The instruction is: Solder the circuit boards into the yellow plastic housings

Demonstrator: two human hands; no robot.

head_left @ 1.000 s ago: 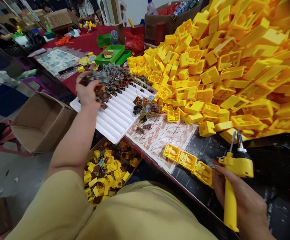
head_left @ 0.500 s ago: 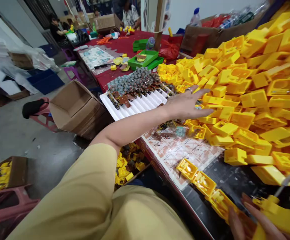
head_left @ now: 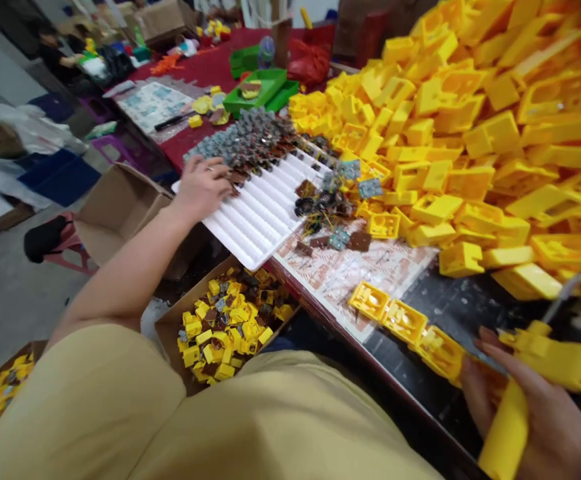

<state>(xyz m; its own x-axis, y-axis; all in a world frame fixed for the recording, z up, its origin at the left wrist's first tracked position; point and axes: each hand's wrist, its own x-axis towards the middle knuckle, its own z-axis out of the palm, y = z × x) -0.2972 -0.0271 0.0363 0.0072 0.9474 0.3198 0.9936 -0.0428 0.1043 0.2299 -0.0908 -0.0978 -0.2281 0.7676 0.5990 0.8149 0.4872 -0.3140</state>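
Observation:
My left hand [head_left: 203,188] is over the left edge of a white ridged foam tray [head_left: 253,230], fingers curled at a heap of grey blocks [head_left: 250,137] with brown pieces and wires. What its fingertips grip is hidden. My right hand [head_left: 545,407] is at the near end of a row of open yellow housings [head_left: 404,321], thumb and fingers on either side of the last, mostly hidden one. In front of its palm is the handle of a yellow gun-shaped tool [head_left: 560,363]. Loose grey blocks, brown pieces and black wired parts [head_left: 325,202] lie right of the tray.
A large pile of yellow housings [head_left: 460,147] covers the table's right side. Green trays [head_left: 257,93] stand behind the grey heap. Below the table edge, a cardboard box [head_left: 170,327] holds yellow parts. Another open carton [head_left: 120,207] stands at the left. A co-worker [head_left: 53,57] sits far back.
My left hand has moved left from the pile's edge to the far left of the tray. A grey block blurred below it before now lies on the sheet. My right hand stays by the row.

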